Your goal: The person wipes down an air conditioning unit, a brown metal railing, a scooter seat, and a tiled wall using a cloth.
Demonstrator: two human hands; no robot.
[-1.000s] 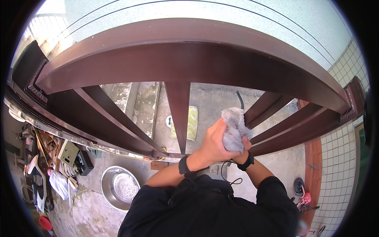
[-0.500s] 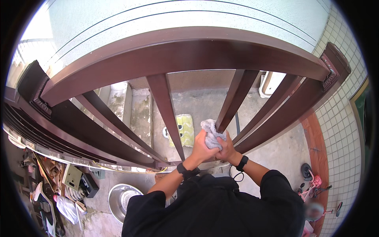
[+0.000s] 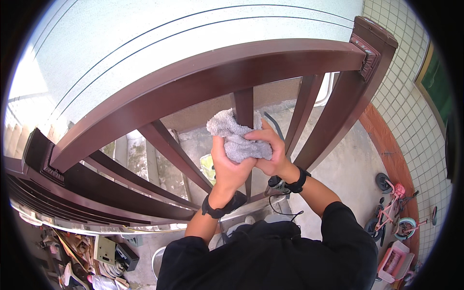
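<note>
A fluffy grey cloth [image 3: 240, 140] is wrapped around one upright bar [image 3: 243, 104] of the brown railing [image 3: 208, 82]. From the left, my left hand [image 3: 227, 166] presses the cloth, its thumb pointing up along it. My right hand [image 3: 274, 147] grips the cloth from the other side, fingers bent over its front. Both hands meet just below the bunched cloth, and each wrist wears a black band. Behind the bar, part of the cloth and some fingertips are hidden.
Beyond the bars lie concrete steps [image 3: 145, 159] and a yellow-green cloth [image 3: 207, 168]. A pink bicycle [image 3: 389, 210] and a pink basket [image 3: 395, 261] stand at right by the tiled wall [image 3: 403, 53]. Clutter [image 3: 82, 251] and a metal basin [image 3: 157, 261] sit lower left.
Both hands and the cloth have moved up the same bar, nearer the top rail. The view has turned, so the railing's right post appears further left and higher.
</note>
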